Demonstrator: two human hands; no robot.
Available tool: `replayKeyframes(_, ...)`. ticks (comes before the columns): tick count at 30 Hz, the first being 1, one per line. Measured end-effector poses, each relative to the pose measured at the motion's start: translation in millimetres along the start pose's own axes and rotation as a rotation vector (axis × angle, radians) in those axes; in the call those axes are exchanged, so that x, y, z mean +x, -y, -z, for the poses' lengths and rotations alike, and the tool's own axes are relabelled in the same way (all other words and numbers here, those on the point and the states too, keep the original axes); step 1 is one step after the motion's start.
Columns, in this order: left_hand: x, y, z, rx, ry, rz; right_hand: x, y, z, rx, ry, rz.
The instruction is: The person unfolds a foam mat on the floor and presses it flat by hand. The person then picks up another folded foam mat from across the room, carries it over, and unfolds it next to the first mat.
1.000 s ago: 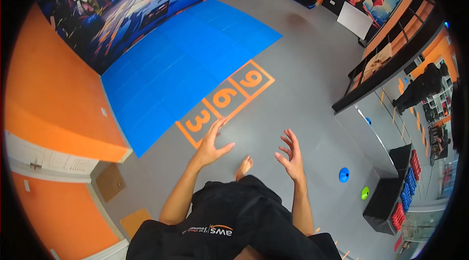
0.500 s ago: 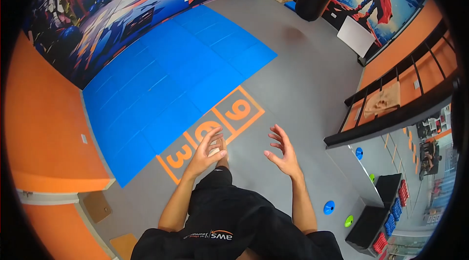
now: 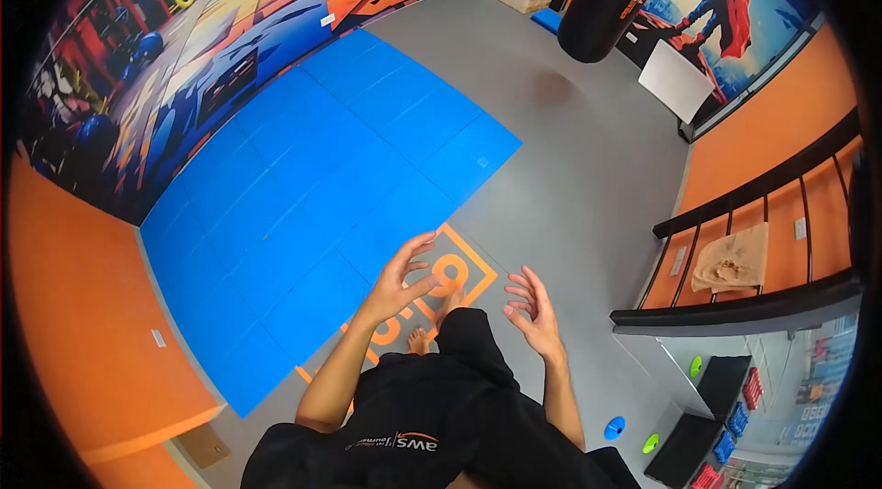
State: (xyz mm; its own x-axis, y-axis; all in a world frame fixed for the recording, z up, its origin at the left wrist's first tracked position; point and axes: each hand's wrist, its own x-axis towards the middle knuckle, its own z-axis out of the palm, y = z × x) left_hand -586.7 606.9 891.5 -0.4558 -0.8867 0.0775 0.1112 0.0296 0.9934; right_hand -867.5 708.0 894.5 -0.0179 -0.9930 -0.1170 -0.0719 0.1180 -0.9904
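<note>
My left hand (image 3: pixel 401 281) is raised in front of my body, palm turned inward, fingers curved and apart, with nothing in it. Across from it my right hand (image 3: pixel 535 313) is held up with spread fingers, also holding nothing. A wide gap lies between the two hands. Below them are my bare feet (image 3: pixel 418 340), on the grey floor near orange painted number squares (image 3: pixel 485 278). Neither hand touches anything. The blue mat (image 3: pixel 322 158) lies beyond my left hand.
A black punching bag (image 3: pixel 611 2) hangs at the back, near a white board (image 3: pixel 677 82). Black wall bars (image 3: pixel 726 313) with a tan cloth (image 3: pixel 732 258) and a mirror stand on the right. Blue (image 3: pixel 615 427) and green (image 3: pixel 650 443) disc cones sit on the floor by a black rack (image 3: pixel 680 452).
My view has tilted up and moved toward the mat. One foot has stepped forward onto the number squares. Both hands stay raised and empty.
</note>
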Motion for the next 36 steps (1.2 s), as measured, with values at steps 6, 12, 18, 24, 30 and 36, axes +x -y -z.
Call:
replayKeyframes(6,154,21,39,0.052,0.02,0.014,145,-34,39,0.097,-0.056,-0.007)
replayKeyframes(12,327,23,77,0.042,-0.01,0.056,324,-3,89,0.13,-0.09,0.001)
replayKeyframes(18,447,37,111,0.175,-0.009,0.074,485,32,121,-0.009,-0.005,0.082)
replayKeyframes(24,573,74,175,0.114,-0.087,0.082,644,36,116,-0.078,0.052,0.129)
replayKeyframes(30,748,76,264,0.02,-0.117,0.084,808,61,113,-0.093,-0.018,0.089)
replayKeyframes(36,915,49,336,0.266,-0.045,-0.014,945,87,108,-0.068,-0.1,0.088)
